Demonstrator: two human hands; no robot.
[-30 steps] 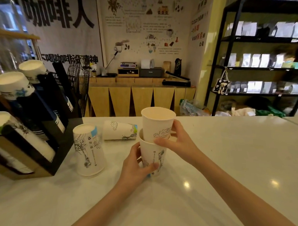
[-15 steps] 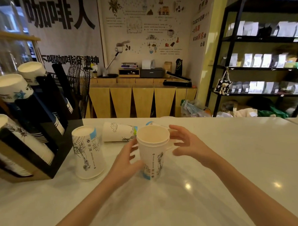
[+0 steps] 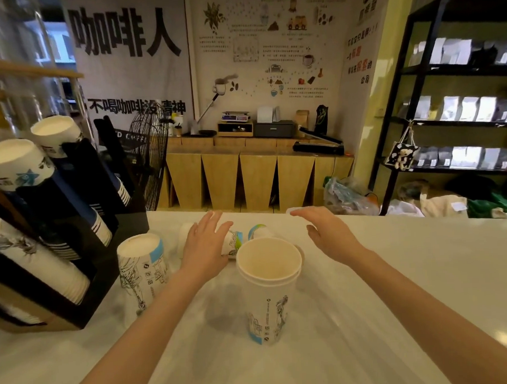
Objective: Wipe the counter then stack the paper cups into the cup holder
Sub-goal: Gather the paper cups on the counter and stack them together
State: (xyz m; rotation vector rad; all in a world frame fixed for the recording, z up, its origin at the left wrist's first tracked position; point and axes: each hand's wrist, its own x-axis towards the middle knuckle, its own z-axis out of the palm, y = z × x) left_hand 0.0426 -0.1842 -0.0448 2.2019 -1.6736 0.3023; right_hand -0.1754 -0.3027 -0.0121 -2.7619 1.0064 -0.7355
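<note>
Standing upright on the white counter point(image 3: 396, 287): nested paper cups point(image 3: 269, 289), two rims visible one inside the other, mouth up, untouched by either hand. Left hand point(image 3: 205, 246), open, fingers spread, reaches over a cup lying on its side point(image 3: 234, 243), hiding most of it; contact cannot be confirmed. A second fallen cup point(image 3: 258, 231) shows only its blue-edged end behind the stack. Right hand point(image 3: 328, 235), open and empty, palm down above the counter. Inverted cup point(image 3: 142, 272) stands beside the black cup holder point(image 3: 76, 286), whose slanted slots carry cup stacks, partly cut off at the left edge.
</note>
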